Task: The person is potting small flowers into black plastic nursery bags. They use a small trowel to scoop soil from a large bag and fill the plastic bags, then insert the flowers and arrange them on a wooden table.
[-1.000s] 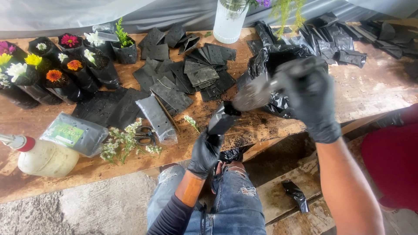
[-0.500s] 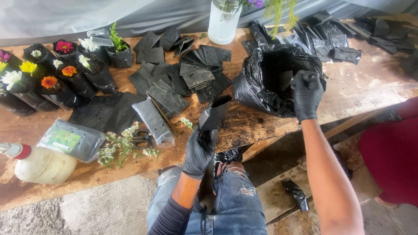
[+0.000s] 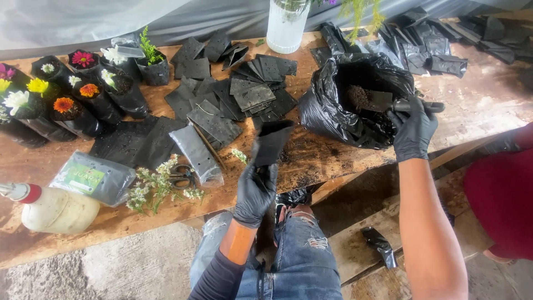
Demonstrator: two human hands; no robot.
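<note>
Head view looks down on a long wooden surface (image 3: 333, 161) strewn with flat black nursery bags. Near the frame's centre the left hand (image 3: 256, 191), gloved in black, has its grip closed around the lower part of a small black planting bag (image 3: 271, 141), which stands roughly upright with its long axis running up the frame and its mouth toward the top. To the right and slightly higher, the right hand (image 3: 412, 132), also gloved, grips the handle of a dark trowel (image 3: 383, 101); the blade lies across the frame, pointing left, carries a clump of soil (image 3: 360, 97) and sits inside the open mouth of a large black soil sack (image 3: 338, 111). So the soil lies to the upper right of the held bag, with the sack's near wall between them, and the right hand is the nearer one to it.

Whether the small bag's mouth is spread open cannot be told from this angle. The trowel handle is mostly covered by the glove, and the sack's depth is lost in shadow. Potted flowers (image 3: 64, 105) fill the upper left; a white squeeze bottle (image 3: 53, 208) lies at lower left.
</note>
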